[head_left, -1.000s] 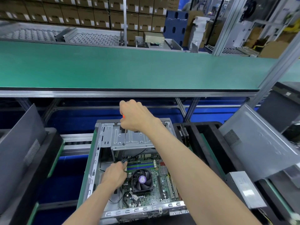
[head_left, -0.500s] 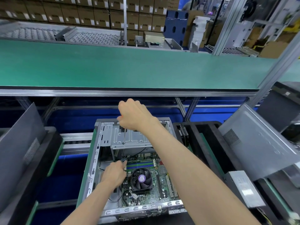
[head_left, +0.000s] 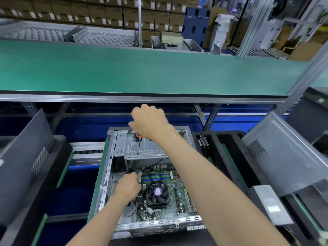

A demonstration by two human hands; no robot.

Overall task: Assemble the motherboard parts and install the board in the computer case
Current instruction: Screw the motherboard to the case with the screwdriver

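Head view: right hand (head_left: pixel 150 122) grips screwdriver (head_left: pixel 139 150); left hand (head_left: pixel 128 186) pinches its tip over motherboard (head_left: pixel 179 197); board looks fragile, best handled by edges.

Right hand (head_left: pixel 150 121) grips screwdriver (head_left: pixel 138 148) upright over case (head_left: pixel 106 174); left hand (head_left: pixel 128 186) on motherboard (head_left: pixel 179 201).

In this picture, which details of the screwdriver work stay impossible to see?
- Screwdriver handle: head view, wrapped inside the right hand; only an orange collar shows.
- Screwdriver tip and any screw: head view, too small, beside the left hand fingers.
- What the left hand fingers pinch: hidden by the hand's back.
- Motherboard left edge: covered by the left hand.
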